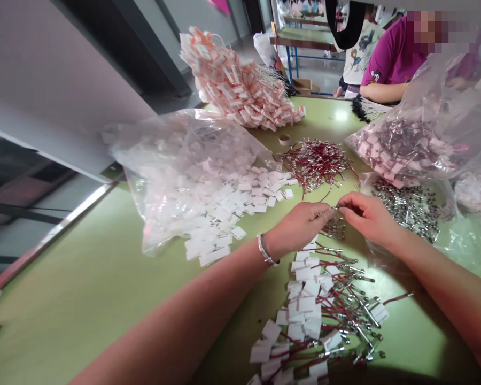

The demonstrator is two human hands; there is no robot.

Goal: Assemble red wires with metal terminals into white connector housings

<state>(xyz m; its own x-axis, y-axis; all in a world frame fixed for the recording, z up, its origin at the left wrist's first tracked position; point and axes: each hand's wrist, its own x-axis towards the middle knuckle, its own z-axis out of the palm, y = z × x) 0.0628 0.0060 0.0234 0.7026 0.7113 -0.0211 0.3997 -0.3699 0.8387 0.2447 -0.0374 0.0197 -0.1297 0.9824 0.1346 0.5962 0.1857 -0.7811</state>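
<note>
My left hand [304,224], with a silver bracelet [266,249] at its wrist, is closed in a pinch. Opposite it, almost fingertip to fingertip, my right hand [363,214] pinches too. A small shiny metal piece [334,208] shows between them; its exact kind is too small to tell. Below the hands lies a spread of short red wires with metal ends [356,315], joined to white tags [307,305]. Just beyond the hands is a heap of loose red wires with metal tips [318,160]. A pile of small metal parts [409,208] lies by my right hand.
White square pieces [216,240] spill from a clear plastic bag [160,160] on the green table [116,289]. Behind stand a heap of orange-and-white bundles [240,85] and a tape roll [284,140]. Another filled bag [409,144] sits at right, before a person in purple [393,53].
</note>
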